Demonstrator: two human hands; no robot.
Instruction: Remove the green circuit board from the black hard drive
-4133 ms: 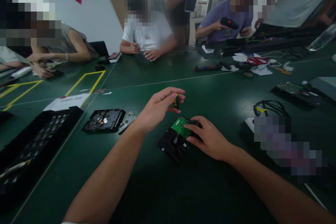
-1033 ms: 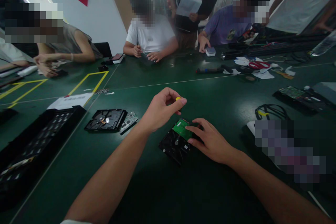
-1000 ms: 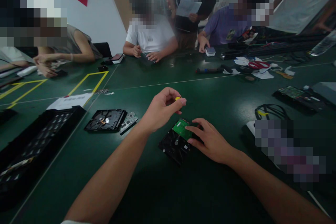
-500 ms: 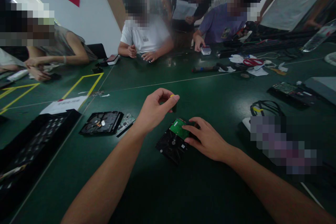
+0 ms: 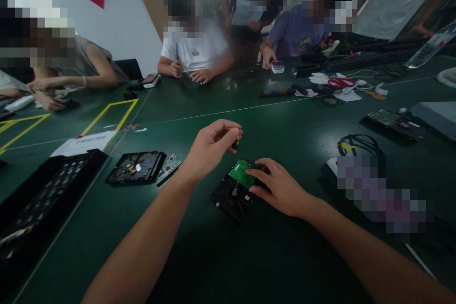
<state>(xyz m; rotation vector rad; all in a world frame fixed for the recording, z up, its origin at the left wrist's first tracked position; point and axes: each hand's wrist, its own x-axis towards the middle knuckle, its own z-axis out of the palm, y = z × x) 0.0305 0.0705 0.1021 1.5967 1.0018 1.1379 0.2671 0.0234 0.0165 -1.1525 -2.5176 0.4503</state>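
Note:
A black hard drive [image 5: 231, 194] with a green circuit board [image 5: 241, 174] on top lies on the green table [image 5: 221, 256] in front of me. My right hand [image 5: 281, 189] rests on its far right corner, fingers curled over the board's edge and holding it in place. My left hand [image 5: 210, 148] hovers just above the drive, fingers pinched round a small screwdriver with a black and yellow handle [image 5: 236, 138], held upright over the board.
A second opened drive [image 5: 135, 167] with a loose board [image 5: 168, 165] lies to the left, beside a black tray [image 5: 39, 199]. Coiled cable [image 5: 359, 144], boards [image 5: 388, 118] and tools sit on the right. Several other people sit or stand along the far edge.
My left hand keeps turning the screwdriver in its fingertips over the board. The view shifted slightly left. My right hand stays on the drive.

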